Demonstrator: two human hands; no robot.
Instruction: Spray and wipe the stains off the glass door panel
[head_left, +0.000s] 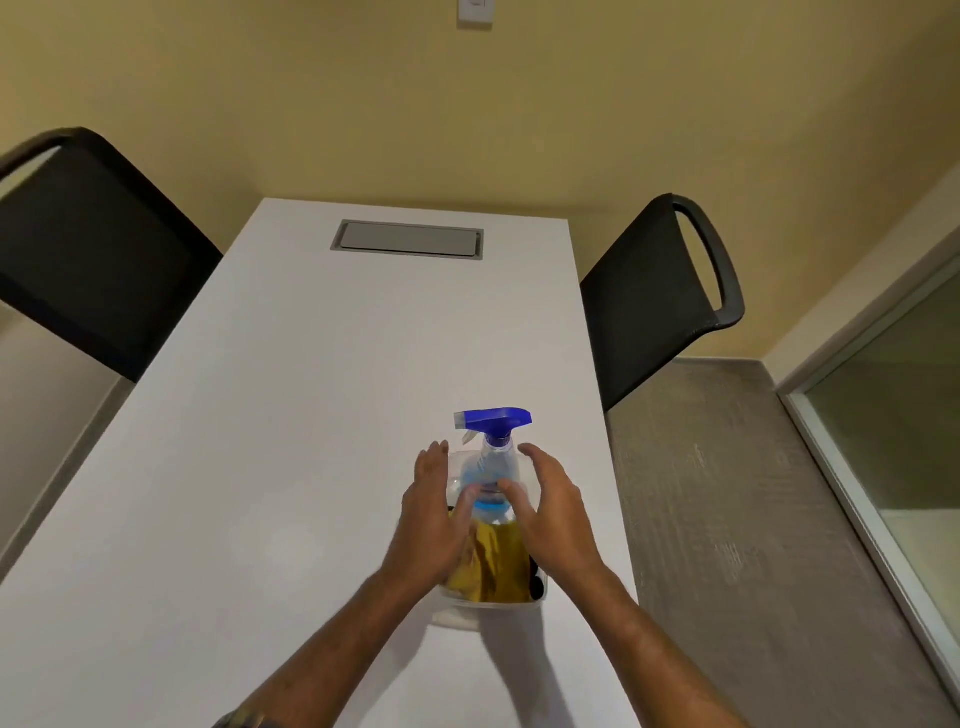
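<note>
A clear spray bottle (493, 467) with a blue trigger head stands upright in a clear plastic tub (483, 605) near the front right of a white table (311, 415). A yellow cloth (493, 566) lies crumpled in the tub in front of the bottle. My left hand (431, 514) is at the bottle's left side, fingers straight, thumb near the bottle's body. My right hand (550, 509) hovers at the bottle's right side with fingers spread. Neither hand grips anything. The glass panel (904, 415) shows at the far right edge.
Two black chairs stand at the table, one at the left (88, 249) and one at the right (660, 296). A grey cable hatch (408, 239) is set in the far tabletop. Grey carpet (727, 519) runs between table and glass.
</note>
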